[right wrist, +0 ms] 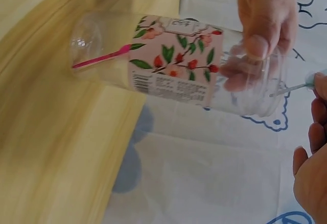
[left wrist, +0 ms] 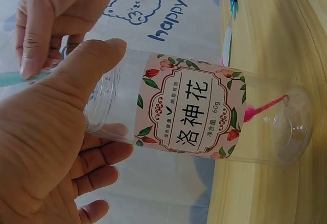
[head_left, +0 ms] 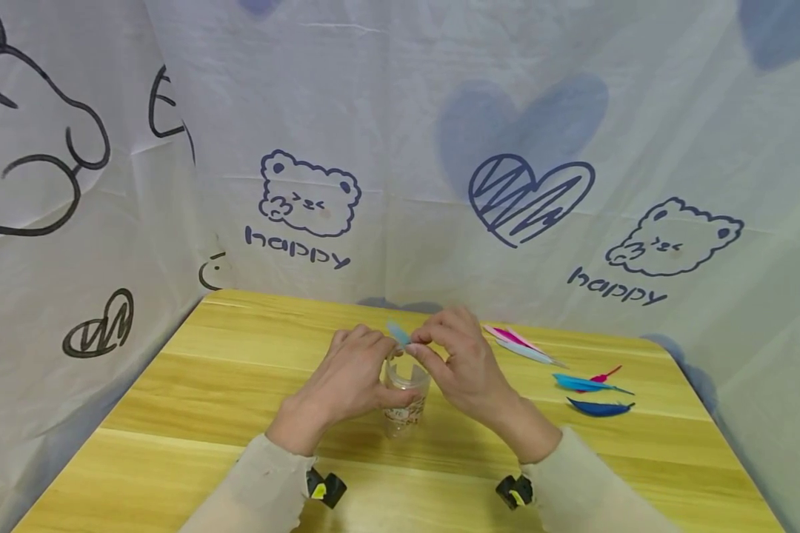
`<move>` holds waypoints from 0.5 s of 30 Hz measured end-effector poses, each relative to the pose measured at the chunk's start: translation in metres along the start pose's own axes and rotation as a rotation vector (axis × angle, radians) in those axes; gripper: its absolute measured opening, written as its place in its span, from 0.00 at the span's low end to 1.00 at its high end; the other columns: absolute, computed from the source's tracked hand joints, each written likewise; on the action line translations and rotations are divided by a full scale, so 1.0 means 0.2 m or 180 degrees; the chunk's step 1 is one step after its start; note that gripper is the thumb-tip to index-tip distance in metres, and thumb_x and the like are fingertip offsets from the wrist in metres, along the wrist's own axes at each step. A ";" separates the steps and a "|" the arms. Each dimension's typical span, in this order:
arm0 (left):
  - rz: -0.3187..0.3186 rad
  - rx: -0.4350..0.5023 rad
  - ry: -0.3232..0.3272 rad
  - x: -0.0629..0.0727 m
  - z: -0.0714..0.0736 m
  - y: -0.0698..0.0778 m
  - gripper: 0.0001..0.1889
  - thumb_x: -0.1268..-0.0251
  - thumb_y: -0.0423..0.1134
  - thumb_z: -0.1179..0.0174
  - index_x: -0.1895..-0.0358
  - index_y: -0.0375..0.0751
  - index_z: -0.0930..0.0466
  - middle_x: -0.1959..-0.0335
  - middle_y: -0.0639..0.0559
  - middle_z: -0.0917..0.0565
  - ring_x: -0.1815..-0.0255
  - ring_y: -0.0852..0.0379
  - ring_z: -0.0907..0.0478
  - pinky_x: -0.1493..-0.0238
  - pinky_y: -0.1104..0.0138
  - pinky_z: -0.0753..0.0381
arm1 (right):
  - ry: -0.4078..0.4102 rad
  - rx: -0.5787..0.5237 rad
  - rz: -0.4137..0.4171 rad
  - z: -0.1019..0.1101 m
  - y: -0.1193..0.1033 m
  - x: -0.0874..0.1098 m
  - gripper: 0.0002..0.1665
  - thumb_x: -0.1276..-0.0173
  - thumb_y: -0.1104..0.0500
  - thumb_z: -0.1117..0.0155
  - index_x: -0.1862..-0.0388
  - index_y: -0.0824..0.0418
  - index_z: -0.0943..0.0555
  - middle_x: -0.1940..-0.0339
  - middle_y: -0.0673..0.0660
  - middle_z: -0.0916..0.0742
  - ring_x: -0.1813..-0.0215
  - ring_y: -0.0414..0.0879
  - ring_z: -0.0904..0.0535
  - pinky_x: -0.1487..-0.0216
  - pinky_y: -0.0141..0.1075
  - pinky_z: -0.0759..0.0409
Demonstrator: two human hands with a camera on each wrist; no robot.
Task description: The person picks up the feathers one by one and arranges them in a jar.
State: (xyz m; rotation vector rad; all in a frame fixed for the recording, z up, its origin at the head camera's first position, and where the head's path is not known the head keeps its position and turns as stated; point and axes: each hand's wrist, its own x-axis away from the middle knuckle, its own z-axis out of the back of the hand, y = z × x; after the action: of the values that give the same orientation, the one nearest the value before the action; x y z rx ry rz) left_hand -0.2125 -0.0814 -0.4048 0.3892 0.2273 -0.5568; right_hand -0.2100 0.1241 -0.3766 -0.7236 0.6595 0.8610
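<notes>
My left hand (head_left: 353, 377) grips a clear plastic jar (head_left: 405, 426) near its open mouth, thumb on one side and fingers on the other. A pink label (left wrist: 191, 106) with flowers and Chinese characters wraps the jar. Inside lies a pink feather (right wrist: 102, 57), its quill toward the jar's bottom. With thumb and fingers, my right hand (head_left: 463, 363) pinches a light blue feather (head_left: 398, 332) above the mouth. That feather's thin quill (right wrist: 288, 89) points into the opening in the right wrist view.
On the wooden table (head_left: 193, 385), right of my hands, lie a pale blue feather (head_left: 523, 352), a pink feather (head_left: 518, 339), a bright blue feather (head_left: 583, 383) across a magenta one (head_left: 610, 373), and a dark blue feather (head_left: 600, 408). Behind hangs a printed white cloth (head_left: 413, 244).
</notes>
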 end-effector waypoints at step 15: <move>0.0010 0.0015 0.0004 0.00 -0.01 0.00 0.36 0.45 0.72 0.28 0.44 0.46 0.14 0.46 0.54 0.12 0.42 0.50 0.22 0.38 0.52 0.31 | -0.0092 0.0424 -0.0011 -0.02 0.09 0.10 0.06 0.37 0.65 0.21 0.66 0.60 0.13 0.65 0.52 0.16 0.57 0.49 0.26 0.54 0.43 0.29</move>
State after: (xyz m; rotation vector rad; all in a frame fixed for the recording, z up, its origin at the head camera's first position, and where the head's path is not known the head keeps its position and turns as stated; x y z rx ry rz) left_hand -0.2118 -0.0805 -0.4060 0.3945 0.2265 -0.5540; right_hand -0.2168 0.1370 -0.3997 -0.5912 0.6829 0.8150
